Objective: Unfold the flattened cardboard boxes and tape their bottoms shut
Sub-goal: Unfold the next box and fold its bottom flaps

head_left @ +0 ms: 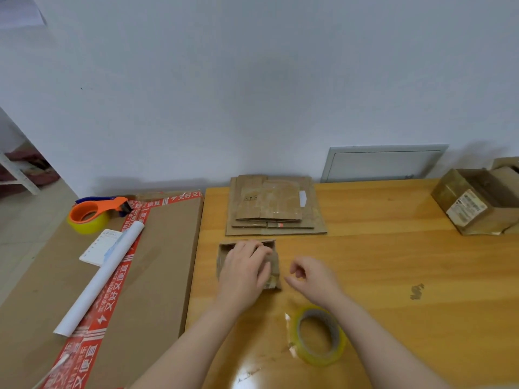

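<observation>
A small brown cardboard box (273, 262) sits on the wooden table (393, 262) in front of me. My left hand (245, 269) lies on top of it, fingers curled over its far edge, hiding most of it. Just right of the box hovers my right hand (311, 276), its fingers loosely curled, empty and clear of the cardboard. A roll of clear yellowish tape (320, 335) lies flat on the table near my right forearm, with a loose end sticking out on its left. Behind the box, a stack of flattened cardboard boxes (273, 206) rests against the wall.
A large flat carton with red printed tape (157, 262) lies left of the table; an orange tape dispenser (95, 210), a white paper roll (101, 279) and a small card (99, 247) lie on it. Assembled boxes (474, 200) stand at the table's far right.
</observation>
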